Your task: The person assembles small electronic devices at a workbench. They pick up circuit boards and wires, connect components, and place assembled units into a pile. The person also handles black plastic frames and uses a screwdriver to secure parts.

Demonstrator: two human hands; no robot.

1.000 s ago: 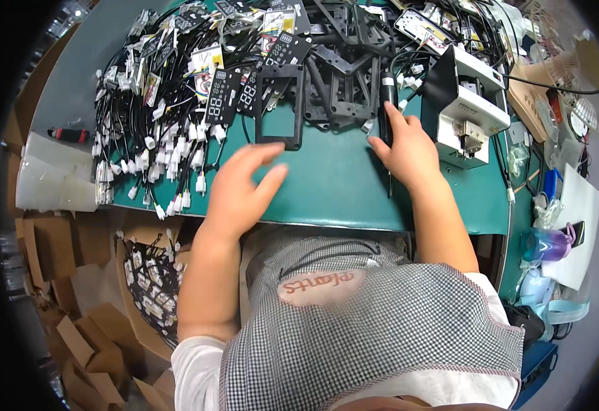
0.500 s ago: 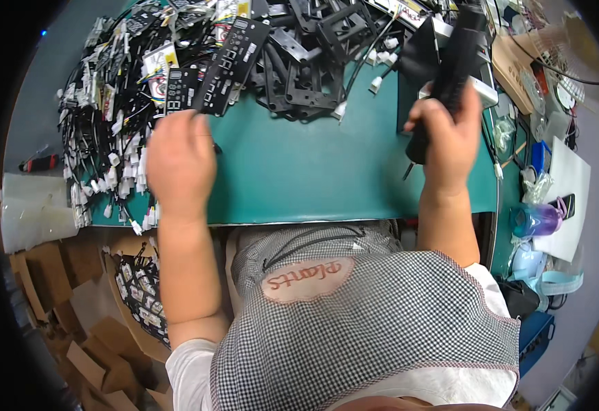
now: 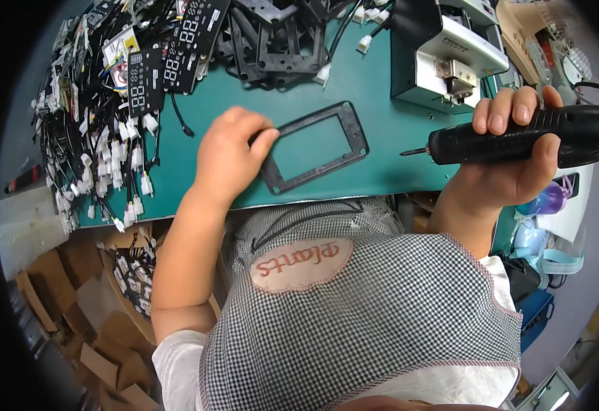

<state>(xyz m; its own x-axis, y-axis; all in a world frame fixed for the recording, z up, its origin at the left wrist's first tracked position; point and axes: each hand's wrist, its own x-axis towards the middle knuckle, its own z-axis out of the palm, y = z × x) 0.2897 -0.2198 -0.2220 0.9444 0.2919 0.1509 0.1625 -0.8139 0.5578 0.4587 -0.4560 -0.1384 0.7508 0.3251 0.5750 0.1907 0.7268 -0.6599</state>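
Observation:
Near the middle of the green mat (image 3: 388, 179), my left hand (image 3: 225, 159) has thumb and fingers closed on the left side of a black rectangular plastic frame (image 3: 354, 129). The frame lies at a slant, with small holes at its corners. On the right, my right hand (image 3: 512, 181) wraps around a black electric screwdriver (image 3: 460, 144), held above the mat's right side. It is nearly level, its thin bit pointing left toward the frame but apart from it.
Wires with white connectors (image 3: 111, 161) heap at the left, beside black display boards (image 3: 145, 82). More black frames (image 3: 282, 58) pile at the back. A silver-and-black box-shaped machine (image 3: 443, 58) stands back right. Cardboard boxes (image 3: 101, 366) lie below left.
My left hand has moved right, and a single frame now lies under its fingers on the mat. The screwdriver has swung from steep to nearly level and moved right.

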